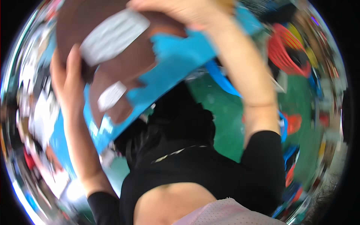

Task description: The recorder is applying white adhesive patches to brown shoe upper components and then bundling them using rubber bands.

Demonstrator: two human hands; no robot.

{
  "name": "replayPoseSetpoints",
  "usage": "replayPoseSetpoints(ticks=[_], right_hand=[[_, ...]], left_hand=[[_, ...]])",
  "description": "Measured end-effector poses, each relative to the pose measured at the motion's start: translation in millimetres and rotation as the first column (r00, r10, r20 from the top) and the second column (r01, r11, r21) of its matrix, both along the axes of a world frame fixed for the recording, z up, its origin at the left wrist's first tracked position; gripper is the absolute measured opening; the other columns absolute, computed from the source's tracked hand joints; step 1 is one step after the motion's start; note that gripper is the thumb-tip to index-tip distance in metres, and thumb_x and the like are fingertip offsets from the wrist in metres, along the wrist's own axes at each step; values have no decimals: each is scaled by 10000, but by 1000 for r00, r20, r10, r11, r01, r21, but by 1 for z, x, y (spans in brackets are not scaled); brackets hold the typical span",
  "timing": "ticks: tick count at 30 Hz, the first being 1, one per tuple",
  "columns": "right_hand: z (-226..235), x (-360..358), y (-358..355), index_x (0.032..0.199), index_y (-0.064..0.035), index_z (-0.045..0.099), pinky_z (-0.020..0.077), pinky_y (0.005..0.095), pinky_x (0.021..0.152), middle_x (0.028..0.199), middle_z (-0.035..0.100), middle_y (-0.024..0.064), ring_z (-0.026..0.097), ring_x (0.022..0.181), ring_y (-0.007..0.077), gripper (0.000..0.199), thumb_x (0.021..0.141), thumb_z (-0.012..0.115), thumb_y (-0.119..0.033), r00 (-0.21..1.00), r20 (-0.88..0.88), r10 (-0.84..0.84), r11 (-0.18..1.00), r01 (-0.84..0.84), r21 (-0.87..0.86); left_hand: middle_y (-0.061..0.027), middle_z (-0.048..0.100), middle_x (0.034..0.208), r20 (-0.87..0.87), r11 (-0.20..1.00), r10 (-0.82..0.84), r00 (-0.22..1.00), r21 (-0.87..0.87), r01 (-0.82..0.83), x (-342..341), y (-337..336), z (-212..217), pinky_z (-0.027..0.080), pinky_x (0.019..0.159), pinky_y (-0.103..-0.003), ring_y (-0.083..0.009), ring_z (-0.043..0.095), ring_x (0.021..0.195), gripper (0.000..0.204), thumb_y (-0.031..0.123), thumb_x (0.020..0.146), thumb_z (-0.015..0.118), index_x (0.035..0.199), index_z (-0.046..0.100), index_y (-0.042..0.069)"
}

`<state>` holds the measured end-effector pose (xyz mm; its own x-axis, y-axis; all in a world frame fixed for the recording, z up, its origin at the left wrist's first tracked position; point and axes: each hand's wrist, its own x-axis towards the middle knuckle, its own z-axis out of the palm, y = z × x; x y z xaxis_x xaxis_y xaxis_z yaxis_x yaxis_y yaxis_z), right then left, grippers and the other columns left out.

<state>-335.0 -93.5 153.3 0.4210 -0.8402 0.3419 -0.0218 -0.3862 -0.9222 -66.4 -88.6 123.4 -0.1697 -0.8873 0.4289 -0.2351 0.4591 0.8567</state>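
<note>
A large dark brown flat piece (131, 50) with a pale grey wavy-striped patch (115, 36) lies between my hands at the upper left, blurred by motion. My left hand (69, 75) grips its left edge, thumb on top. My right hand (180, 11) reaches over its far edge, fingers on the brown surface, partly cut off by the picture's upper edge. Just nearer to me, a smaller brown piece (122, 101) with a whitish patch (111, 96) rests on the blue tabletop (180, 62). What kind of thing the brown pieces are is unclear.
A red slatted plastic basket (287, 50) stands to the right, beyond my right forearm. Blue curved things (221, 78) and orange-red items (292, 123) are around the green floor (225, 125). Blurred white and coloured clutter fills the left rim.
</note>
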Motion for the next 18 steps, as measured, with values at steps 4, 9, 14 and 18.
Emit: replayPoseSetpoints(ticks=[4, 9, 14, 18], right_hand=[[8, 29, -4, 1196, 13, 540, 466, 305, 868, 1132, 608, 95, 577, 1002, 167, 387, 886, 598, -211, 997, -51, -52, 973, 62, 221], [-32, 85, -27, 1098, 7, 583, 492, 296, 800, 1040, 635, 101, 601, 917, 161, 276, 894, 574, -180, 995, -27, 92, 843, -63, 533], [-104, 108, -3, 1164, 41, 521, 481, 324, 839, 1084, 617, 139, 601, 951, 189, 399, 894, 542, -251, 941, -337, -12, 930, 134, 343], [-129, 113, 5, 1227, 28, 480, 465, 333, 868, 1114, 605, 160, 585, 1009, 219, 443, 892, 540, -256, 877, -464, -125, 908, 290, 302]], left_hand=[[-37, 583, 734, -72, 950, -123, 990, 278, 139, 43, -10, 13, 405, 444, -210, -91, 535, 550, 300, 275, 902, 578, 1061, 562, 21], [-63, 621, 852, -105, 907, 82, 991, 421, -31, 88, 36, -19, 458, 515, -217, -109, 595, 662, 307, 261, 905, 572, 1085, 561, 12], [-123, 623, 1049, -54, 835, 154, 987, 541, -101, 98, 67, -74, 475, 819, -278, -147, 594, 923, 478, 262, 879, 608, 1227, 494, -44], [-142, 620, 1070, -27, 817, 180, 983, 560, -134, 95, 60, -105, 476, 814, -280, -161, 596, 934, 491, 220, 870, 621, 1239, 475, -70]])
